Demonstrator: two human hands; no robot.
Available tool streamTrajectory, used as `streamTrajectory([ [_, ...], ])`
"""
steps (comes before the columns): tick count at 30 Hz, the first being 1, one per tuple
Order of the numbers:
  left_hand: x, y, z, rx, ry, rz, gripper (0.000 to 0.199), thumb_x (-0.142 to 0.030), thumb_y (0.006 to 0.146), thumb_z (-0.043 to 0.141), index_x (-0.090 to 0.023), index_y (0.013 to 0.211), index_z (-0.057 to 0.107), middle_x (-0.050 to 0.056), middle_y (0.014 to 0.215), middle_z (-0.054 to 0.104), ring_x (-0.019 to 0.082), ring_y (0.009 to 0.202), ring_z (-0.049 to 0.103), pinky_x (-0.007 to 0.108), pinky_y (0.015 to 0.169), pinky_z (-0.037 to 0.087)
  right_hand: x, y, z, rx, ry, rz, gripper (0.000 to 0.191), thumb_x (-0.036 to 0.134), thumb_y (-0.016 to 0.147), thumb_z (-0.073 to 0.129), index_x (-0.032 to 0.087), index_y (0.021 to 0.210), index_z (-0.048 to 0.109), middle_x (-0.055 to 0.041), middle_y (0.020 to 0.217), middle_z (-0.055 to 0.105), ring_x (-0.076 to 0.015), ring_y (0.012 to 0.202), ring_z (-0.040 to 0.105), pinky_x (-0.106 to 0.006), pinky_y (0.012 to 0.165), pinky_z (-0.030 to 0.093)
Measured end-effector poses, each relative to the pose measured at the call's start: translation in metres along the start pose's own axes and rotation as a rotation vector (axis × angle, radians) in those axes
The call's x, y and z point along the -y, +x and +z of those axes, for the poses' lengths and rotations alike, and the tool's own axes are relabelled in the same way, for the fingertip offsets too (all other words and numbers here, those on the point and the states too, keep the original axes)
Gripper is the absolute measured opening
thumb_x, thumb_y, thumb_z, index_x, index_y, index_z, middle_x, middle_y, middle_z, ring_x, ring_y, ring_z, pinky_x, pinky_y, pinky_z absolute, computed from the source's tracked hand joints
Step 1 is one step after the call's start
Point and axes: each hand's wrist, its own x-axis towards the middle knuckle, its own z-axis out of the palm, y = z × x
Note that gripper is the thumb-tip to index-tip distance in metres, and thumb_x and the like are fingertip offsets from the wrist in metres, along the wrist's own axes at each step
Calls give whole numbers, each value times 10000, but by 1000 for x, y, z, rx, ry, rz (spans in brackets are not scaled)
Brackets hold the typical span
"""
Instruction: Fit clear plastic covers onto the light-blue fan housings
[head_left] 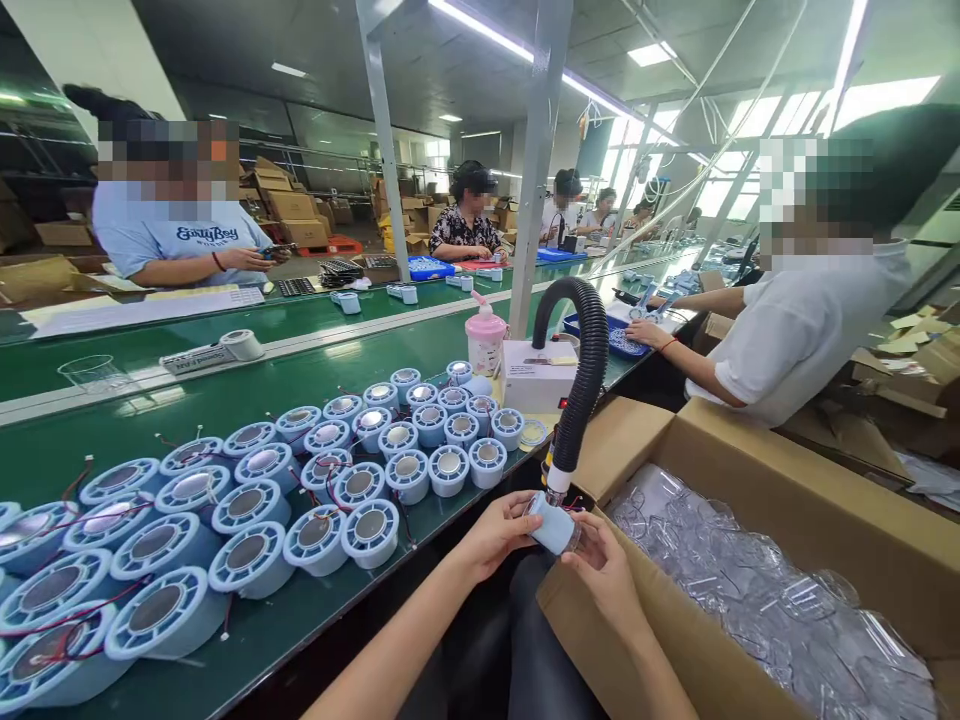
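Note:
Between my two hands is a light blue, round-sided plastic housing (553,524), held just under the end of a black corrugated hose (592,370). My left hand (501,532) pinches its left side with thumb and fingers. Closed on its right side is my right hand (602,562), where a clear plastic edge shows by the fingertips. Whether the housing touches the hose's nozzle I cannot tell. On the green bench to the left stand several light blue round housings (371,530) with silver discs on top and thin red and black wires.
An open cardboard box (817,480) at my right holds several clear plastic cups (757,590). Behind the hose stand a white machine (536,375) and a pink lidded cup (486,335). A metal post (536,170) rises there. Co-workers sit across the bench and at right, near a blue tray (626,342).

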Motion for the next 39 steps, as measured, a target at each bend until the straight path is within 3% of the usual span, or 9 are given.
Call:
streamTrajectory([
  [5,1,-1,-5,72,22,-17,613,-262,524,902,-150,1057,620,74,1027,670,158,873,625,286,798,472,12,-6,-1,44,-101,-5,423,365,720,797,228,1060,586,-102,1150,670,-289,1050,652,-419,886,559],
  [10,2,-27,-10,167,63,-46,638,-166,514,899,-183,1066,579,54,1057,655,163,917,617,285,804,478,37,-30,0,119,-234,41,397,222,691,820,239,1042,634,-86,1267,624,-299,1156,595,-449,1008,478],
  [14,-6,-49,-3,227,133,-69,792,-130,549,880,-222,1254,530,74,1124,646,178,938,621,281,785,482,63,-47,-2,189,-337,40,390,209,715,807,249,1060,628,-75,1295,605,-293,1225,542,-432,1043,446],
  [17,-8,-51,5,249,190,-45,757,-184,620,851,-226,1304,528,85,1182,635,184,1002,612,290,855,470,72,-48,-9,226,-357,20,398,220,743,788,261,1092,602,-66,1304,597,-274,1222,547,-412,1034,461],
  [20,-2,-38,9,199,186,-28,717,-234,633,842,-195,1287,551,100,1182,645,208,1034,609,319,904,456,63,-36,-17,195,-254,66,413,223,714,806,243,1075,606,-81,1292,600,-277,1172,583,-422,1014,482],
  [26,5,1,6,53,210,-14,601,-275,620,842,-142,1159,610,118,1105,664,218,972,630,350,863,474,24,3,-27,188,-139,59,393,302,738,772,221,1065,571,-109,1221,622,-275,1112,618,-414,925,540],
  [30,2,5,4,38,237,-7,603,-281,576,862,-138,1103,608,111,1070,670,225,960,641,367,865,489,16,14,-27,198,-114,35,411,330,713,787,215,1043,571,-118,1189,637,-281,1058,645,-427,903,547],
  [34,2,-22,3,62,261,18,645,-250,581,861,-160,1144,559,102,1079,667,210,961,637,359,885,478,34,-2,-21,257,-170,27,388,267,697,802,211,1030,609,-110,1221,636,-288,1074,641,-455,963,512],
  [39,0,-85,9,156,280,45,658,-177,618,838,-206,1193,520,78,1124,632,181,939,623,305,829,489,82,-51,-5,331,-285,11,374,215,697,812,237,1032,647,-67,1258,628,-284,1163,591,-427,1027,475],
])
